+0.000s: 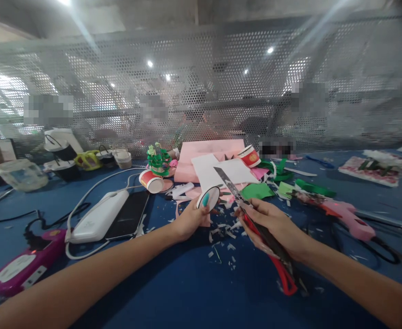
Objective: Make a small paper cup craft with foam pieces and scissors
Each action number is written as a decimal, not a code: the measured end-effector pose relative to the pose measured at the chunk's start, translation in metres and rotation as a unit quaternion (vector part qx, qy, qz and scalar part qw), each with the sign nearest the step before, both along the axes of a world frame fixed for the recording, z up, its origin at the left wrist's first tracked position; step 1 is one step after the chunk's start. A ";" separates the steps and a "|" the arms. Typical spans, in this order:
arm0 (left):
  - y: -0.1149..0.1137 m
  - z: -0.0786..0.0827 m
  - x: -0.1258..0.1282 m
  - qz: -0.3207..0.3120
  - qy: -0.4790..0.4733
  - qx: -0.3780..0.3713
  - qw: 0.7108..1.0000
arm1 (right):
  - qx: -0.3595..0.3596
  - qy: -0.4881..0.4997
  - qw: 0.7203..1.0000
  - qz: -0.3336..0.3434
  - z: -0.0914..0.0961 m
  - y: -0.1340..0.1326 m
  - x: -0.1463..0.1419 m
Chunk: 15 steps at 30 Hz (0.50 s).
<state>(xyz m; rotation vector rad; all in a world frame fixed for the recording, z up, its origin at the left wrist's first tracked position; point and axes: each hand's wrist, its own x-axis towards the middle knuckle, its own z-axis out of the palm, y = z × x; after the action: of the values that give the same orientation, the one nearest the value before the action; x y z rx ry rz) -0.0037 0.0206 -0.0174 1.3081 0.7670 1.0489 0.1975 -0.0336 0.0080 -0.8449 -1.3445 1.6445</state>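
My left hand is closed around a small cut-down paper cup, its round whitish face with a dark rim turned up toward me. A blue-green thumbnail lies over that face. My right hand grips what look like scissors with red and dark handles, the blades together and pointing up and left. The blades are close to the cup but apart from it. My right fingers wrap the handles, which partly hides them. White paper scraps lie below both hands.
Behind are white paper, pink sheets, two red paper cups and a green paper plant. A pink glue gun lies right; a power bank, phone and purple power strip lie left, with cables.
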 end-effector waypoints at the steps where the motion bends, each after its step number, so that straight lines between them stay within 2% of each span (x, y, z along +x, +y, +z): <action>1: 0.002 -0.003 -0.001 0.003 -0.005 -0.004 1.000 | 0.009 -0.008 1.000 0.009 0.000 0.001 -0.001; 5: 0.007 -0.014 -0.006 0.025 0.004 -0.025 0.999 | -0.016 -0.014 1.000 0.015 0.000 0.003 -0.003; 9: 0.009 -0.022 -0.013 -0.016 0.047 0.024 0.998 | -0.030 0.005 1.000 -0.001 -0.002 0.004 -0.003; 13: 0.004 -0.016 -0.015 -0.065 0.066 0.052 0.994 | -0.026 0.004 1.000 0.010 -0.001 0.004 -0.002; 15: 0.001 -0.010 -0.014 -0.067 0.076 0.058 0.993 | -0.029 0.002 0.999 0.013 -0.001 0.004 -0.001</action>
<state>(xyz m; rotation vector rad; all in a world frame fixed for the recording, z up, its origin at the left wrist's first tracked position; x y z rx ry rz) -0.0173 0.0211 -0.0275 1.5314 0.7291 0.9051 0.1961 -0.0297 0.0073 -0.8605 -1.3163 1.7119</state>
